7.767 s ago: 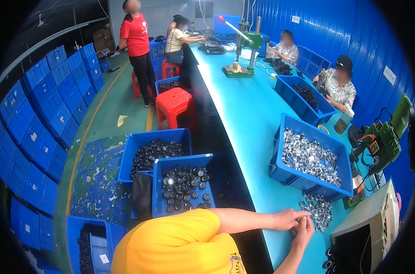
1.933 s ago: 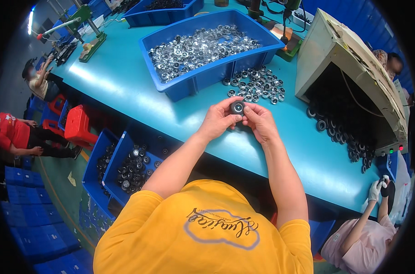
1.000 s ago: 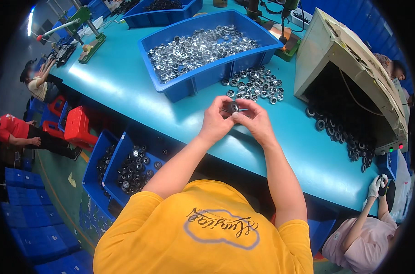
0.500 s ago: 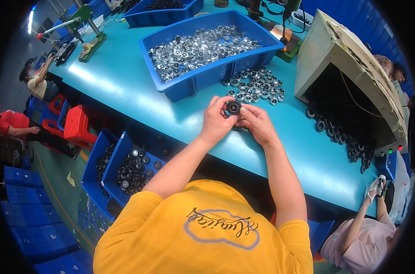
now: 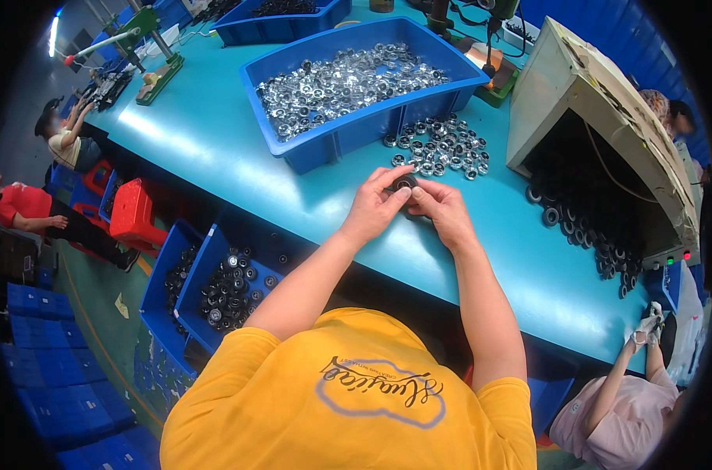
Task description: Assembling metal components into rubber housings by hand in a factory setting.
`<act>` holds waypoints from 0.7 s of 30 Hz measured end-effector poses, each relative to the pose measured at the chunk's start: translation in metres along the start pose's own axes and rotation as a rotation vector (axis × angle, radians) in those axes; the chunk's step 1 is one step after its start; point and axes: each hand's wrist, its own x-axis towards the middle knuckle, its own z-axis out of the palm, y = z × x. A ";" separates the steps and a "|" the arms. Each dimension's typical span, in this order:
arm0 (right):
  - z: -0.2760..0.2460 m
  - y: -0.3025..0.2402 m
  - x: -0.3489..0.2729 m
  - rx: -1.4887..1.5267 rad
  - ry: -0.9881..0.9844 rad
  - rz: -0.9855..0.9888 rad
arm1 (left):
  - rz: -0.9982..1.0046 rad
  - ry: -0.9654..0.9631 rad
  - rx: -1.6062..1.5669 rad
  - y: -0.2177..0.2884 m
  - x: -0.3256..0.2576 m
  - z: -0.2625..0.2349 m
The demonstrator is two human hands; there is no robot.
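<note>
Teal desk fills view, workshop floor to left. I see left hand and right hand meeting above desk's near part, both grips closed on one small dark ring, fingertips pinching it from either side. Loose silver rings lie on desk just beyond hands. Blue bin of silver parts stands behind those. Beige machine at right, black rings spilling from its opening. Floor bins hold dark parts at lower left.
</note>
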 end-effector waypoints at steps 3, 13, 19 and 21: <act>0.003 0.001 -0.001 -0.021 0.004 -0.029 | -0.006 0.030 0.084 -0.003 0.001 0.000; 0.007 0.019 0.004 -0.349 0.110 -0.227 | -0.016 0.128 0.215 -0.018 0.000 -0.001; 0.006 0.008 0.004 0.035 0.061 -0.092 | 0.020 0.071 0.015 0.000 0.000 0.004; 0.005 0.004 0.001 0.057 0.049 -0.075 | 0.021 0.057 -0.005 0.002 -0.002 0.005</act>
